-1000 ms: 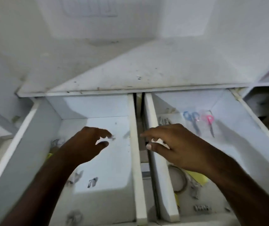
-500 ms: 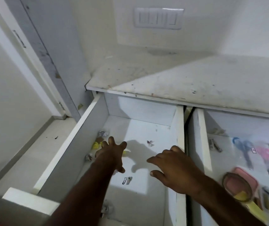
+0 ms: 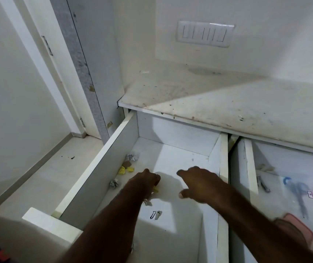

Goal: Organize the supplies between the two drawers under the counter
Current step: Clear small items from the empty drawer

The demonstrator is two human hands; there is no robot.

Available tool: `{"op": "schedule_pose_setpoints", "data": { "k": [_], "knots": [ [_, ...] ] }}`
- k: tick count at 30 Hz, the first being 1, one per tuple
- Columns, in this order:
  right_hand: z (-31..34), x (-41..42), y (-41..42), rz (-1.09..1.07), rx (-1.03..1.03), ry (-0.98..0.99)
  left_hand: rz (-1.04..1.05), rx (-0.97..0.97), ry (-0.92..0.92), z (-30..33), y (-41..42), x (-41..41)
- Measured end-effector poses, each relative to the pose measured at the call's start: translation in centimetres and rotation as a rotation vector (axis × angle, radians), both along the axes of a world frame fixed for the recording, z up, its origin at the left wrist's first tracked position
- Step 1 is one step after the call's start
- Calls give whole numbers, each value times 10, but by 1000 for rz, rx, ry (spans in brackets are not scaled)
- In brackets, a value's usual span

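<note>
left hand (image 3: 148, 182) curled shut over a small yellow scrap (image 3: 155, 189) mid-frame in the open white left drawer (image 3: 102, 164), right hand (image 3: 199, 184) loose and empty beside it

Left drawer (image 3: 102, 160) beside right drawer (image 3: 250, 160) — both under counter (image 3: 228, 103)

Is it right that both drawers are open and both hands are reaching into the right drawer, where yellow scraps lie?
Not quite. In the head view both drawers are open, but the left hand and right hand are reaching into the left drawer, not the right drawer. The yellow scraps lie in that left drawer too.
</note>
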State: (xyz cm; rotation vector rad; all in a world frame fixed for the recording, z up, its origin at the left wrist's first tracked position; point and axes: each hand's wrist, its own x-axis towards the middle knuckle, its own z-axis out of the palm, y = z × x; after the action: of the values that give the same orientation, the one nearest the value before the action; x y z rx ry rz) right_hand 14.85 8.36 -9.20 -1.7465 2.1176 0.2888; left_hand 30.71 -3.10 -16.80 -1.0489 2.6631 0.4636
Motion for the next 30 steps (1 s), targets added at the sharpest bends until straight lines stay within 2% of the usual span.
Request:
{"op": "schedule_pose_setpoints", "data": {
  "k": [6,11,14,18,20,25,30],
  "knots": [
    [-40,-7,-55,-145,-99,103,66,135,5,6,-6,-5],
    [-66,-2,-58,-39,-29,153,142,243,28,19,-23,-2],
    [-67,9,-59,77,-41,104,167,161,50,22,-32,1],
    [-63,27,-57,216,-83,-152,225,124,59,16,-41,4],
    [-64,40,-51,320,-78,-210,239,79,83,14,-44,8],
    [-80,60,-33,494,-16,-34,324,-57,98,13,-42,13],
    [-87,58,-29,520,-47,-52,371,-138,81,10,-40,15]
  ]
}}
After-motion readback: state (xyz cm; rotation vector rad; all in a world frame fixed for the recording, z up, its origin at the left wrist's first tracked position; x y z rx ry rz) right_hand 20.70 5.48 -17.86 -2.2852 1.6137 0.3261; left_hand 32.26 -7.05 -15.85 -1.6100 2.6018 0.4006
